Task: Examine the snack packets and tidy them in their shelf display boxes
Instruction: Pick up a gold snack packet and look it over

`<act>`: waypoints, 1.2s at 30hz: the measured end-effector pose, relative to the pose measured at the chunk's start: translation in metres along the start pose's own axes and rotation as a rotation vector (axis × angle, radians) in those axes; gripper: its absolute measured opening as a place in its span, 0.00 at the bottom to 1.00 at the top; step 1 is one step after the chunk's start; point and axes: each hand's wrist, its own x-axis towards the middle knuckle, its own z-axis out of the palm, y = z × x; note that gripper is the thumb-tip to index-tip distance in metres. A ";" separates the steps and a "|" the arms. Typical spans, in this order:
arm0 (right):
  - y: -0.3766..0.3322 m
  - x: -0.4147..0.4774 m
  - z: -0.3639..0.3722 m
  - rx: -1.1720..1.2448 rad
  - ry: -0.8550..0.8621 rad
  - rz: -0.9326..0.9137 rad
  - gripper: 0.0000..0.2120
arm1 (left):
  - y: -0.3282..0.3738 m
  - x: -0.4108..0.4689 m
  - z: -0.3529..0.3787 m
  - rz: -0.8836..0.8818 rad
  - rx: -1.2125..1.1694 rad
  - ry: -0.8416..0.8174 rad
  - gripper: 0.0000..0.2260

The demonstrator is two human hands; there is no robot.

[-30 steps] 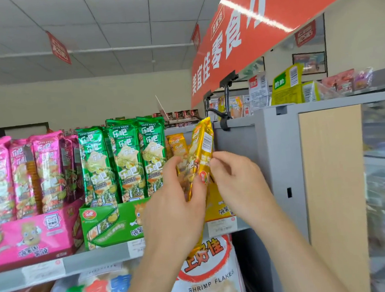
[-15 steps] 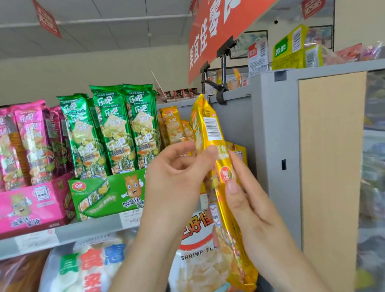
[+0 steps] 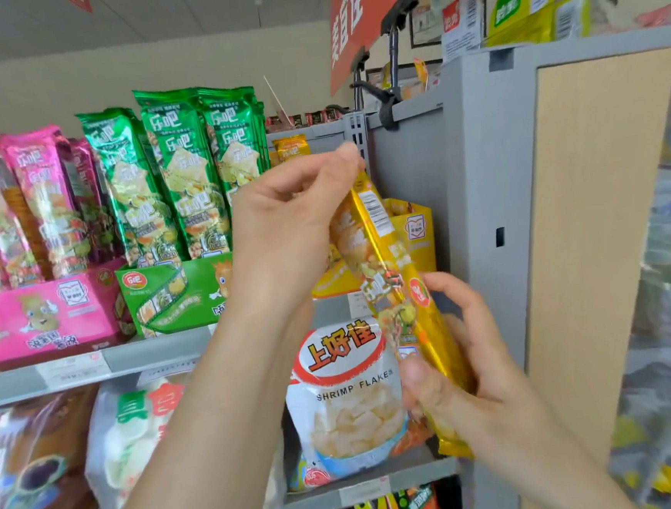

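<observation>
Top tip of yellow foil snack packet (image 3: pixel 391 274) hidden by left hand (image 3: pixel 284 234), yellow cardboard display box (image 3: pixel 416 228) half covered, red hanging banner (image 3: pixel 363 15) cut by top edge

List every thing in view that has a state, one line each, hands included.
yellow packet, out of its box, tilted, held in both hands
left hand, pinches the packet's top end
right hand, holds the packet's lower part
yellow display box, open-topped, on the upper shelf
green packets, upright in the green display box
pink packets, upright in the pink display box
shrimp flakes bag, upright on the lower shelf
</observation>
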 end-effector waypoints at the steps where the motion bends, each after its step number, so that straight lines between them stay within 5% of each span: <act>1: 0.002 -0.003 0.000 -0.034 0.018 0.003 0.32 | 0.001 0.001 -0.003 0.001 -0.029 0.019 0.07; 9: -0.009 -0.017 0.020 0.012 0.160 -0.061 0.20 | 0.004 0.003 -0.030 -0.100 -0.274 -0.115 0.09; 12: -0.012 -0.020 0.028 0.097 0.177 -0.050 0.22 | 0.005 0.000 -0.042 -0.155 -0.374 -0.159 0.14; 19: -0.017 -0.021 0.062 0.148 0.215 -0.037 0.26 | -0.007 -0.017 -0.057 -0.119 -0.389 -0.248 0.08; 24: -0.020 -0.018 0.077 0.272 0.218 -0.014 0.20 | -0.019 -0.035 -0.063 -0.210 -0.442 -0.281 0.13; 27: -0.021 -0.020 0.083 0.445 0.149 0.067 0.20 | -0.021 -0.046 -0.065 -0.333 -0.532 -0.321 0.28; 29: -0.021 -0.021 0.087 0.463 0.169 0.143 0.18 | -0.021 -0.050 -0.065 -0.344 -0.535 -0.275 0.29; 36: -0.019 -0.032 0.079 -0.163 0.139 0.061 0.22 | -0.014 -0.037 -0.073 -0.210 -0.613 -0.134 0.21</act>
